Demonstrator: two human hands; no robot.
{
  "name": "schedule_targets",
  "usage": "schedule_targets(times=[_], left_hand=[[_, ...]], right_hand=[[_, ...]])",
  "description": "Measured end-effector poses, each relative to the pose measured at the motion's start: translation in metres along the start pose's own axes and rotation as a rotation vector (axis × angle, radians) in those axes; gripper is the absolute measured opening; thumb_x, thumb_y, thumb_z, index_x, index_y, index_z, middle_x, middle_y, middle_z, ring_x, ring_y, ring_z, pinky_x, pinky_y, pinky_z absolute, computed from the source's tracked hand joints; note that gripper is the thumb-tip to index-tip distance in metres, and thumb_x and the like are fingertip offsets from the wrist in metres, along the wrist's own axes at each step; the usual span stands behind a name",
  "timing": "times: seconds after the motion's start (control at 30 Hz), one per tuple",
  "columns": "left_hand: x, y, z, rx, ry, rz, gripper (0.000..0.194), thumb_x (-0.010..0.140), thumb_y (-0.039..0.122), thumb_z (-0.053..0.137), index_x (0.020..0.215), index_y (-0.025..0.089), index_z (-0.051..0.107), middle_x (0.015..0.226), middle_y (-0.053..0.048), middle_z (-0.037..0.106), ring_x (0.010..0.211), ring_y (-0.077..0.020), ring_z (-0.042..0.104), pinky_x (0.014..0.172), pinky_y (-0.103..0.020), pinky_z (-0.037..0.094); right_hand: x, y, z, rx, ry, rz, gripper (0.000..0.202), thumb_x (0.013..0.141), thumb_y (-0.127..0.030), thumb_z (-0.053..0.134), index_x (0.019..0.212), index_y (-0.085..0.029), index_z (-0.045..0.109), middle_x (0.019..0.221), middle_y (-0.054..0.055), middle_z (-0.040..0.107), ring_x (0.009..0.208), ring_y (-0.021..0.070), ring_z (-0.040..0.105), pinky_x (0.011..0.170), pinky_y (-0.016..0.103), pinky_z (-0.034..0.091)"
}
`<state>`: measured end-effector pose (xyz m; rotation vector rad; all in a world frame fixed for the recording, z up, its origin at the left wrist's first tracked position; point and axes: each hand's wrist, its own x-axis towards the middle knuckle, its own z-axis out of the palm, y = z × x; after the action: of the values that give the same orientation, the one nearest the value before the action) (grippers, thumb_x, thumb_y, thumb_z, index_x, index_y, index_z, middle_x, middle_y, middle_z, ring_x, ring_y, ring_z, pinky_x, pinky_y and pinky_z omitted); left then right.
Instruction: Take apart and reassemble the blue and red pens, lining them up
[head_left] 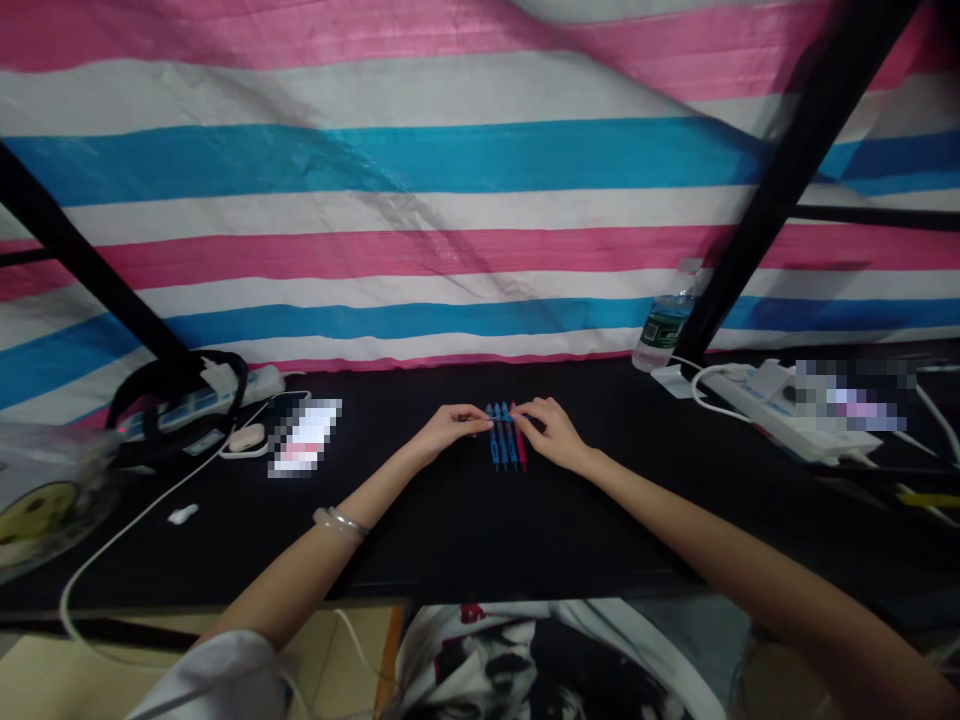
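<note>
Several slim pens lie side by side on the black table (450, 530), upper ends pointing at the striped sheet. Most are blue pens (504, 450); the rightmost is a pink-red pen (520, 450). My left hand (450, 430) is at the left side of the row, its fingertips at the upper part of the leftmost blue pen. On the other side, my right hand (553, 432) has thumb and fingers at the upper part of the pink-red pen. The fingers of both hands are drawn together around the row's edges; whether they grip or only touch is unclear.
A phone (306, 438), cables and a power strip (202, 405) lie at the left, near a plastic bag (45, 500). Toward the back right stands a water bottle (664, 325), with another power strip (795, 415) beside it. Black metal posts rise on both sides.
</note>
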<state>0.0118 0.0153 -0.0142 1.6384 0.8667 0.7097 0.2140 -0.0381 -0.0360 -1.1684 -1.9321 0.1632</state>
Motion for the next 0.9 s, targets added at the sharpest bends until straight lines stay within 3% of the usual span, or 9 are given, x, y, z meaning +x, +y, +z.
schedule_targets(times=[0.17,0.3,0.5,0.73,0.9], left_hand=[[0.001,-0.001,0.0,0.03,-0.004,0.001,0.021,0.069,0.035,0.068,0.076,0.015,0.07,0.062,-0.001,0.058,0.06,-0.0107,0.049,0.061,-0.023,0.036],[0.004,-0.005,-0.002,-0.013,-0.007,-0.002,0.029,0.074,0.041,0.061,0.078,0.014,0.07,0.053,0.001,0.05,0.055,-0.01,0.044,0.059,-0.023,0.033],[0.005,-0.007,-0.005,-0.028,-0.017,0.005,0.034,0.076,0.045,0.058,0.079,0.013,0.069,0.053,0.003,0.048,0.055,-0.009,0.043,0.06,-0.023,0.033],[0.004,-0.005,-0.005,0.017,0.011,-0.028,0.028,0.068,0.039,0.067,0.08,0.014,0.067,0.059,0.001,0.055,0.058,-0.0097,0.047,0.062,-0.024,0.035],[0.002,-0.002,-0.003,0.048,-0.012,-0.032,0.027,0.07,0.039,0.065,0.078,0.014,0.068,0.057,0.002,0.054,0.058,-0.0099,0.048,0.063,-0.024,0.035]], right_hand=[[0.0,0.0,-0.003,0.001,0.045,0.122,0.023,0.087,-0.037,0.043,0.093,-0.024,0.061,0.075,0.0,0.065,0.062,0.015,0.054,0.07,0.03,0.035],[-0.001,0.003,-0.006,0.019,0.119,0.251,0.02,0.087,-0.037,0.041,0.085,-0.024,0.057,0.056,-0.004,0.053,0.053,0.014,0.049,0.061,0.027,0.033],[0.0,0.003,-0.009,0.03,0.086,0.291,0.021,0.087,-0.034,0.037,0.076,-0.022,0.05,0.057,-0.003,0.046,0.054,0.0134,0.045,0.056,0.024,0.031],[0.001,0.008,-0.002,0.108,0.078,0.277,0.041,0.09,-0.045,0.031,0.057,-0.02,0.036,0.052,-0.003,0.039,0.05,0.0113,0.039,0.052,0.024,0.03],[-0.001,0.012,0.001,0.091,0.099,0.389,0.056,0.087,-0.055,0.03,0.045,-0.019,0.035,0.042,-0.002,0.037,0.043,0.0109,0.038,0.048,0.025,0.028]])
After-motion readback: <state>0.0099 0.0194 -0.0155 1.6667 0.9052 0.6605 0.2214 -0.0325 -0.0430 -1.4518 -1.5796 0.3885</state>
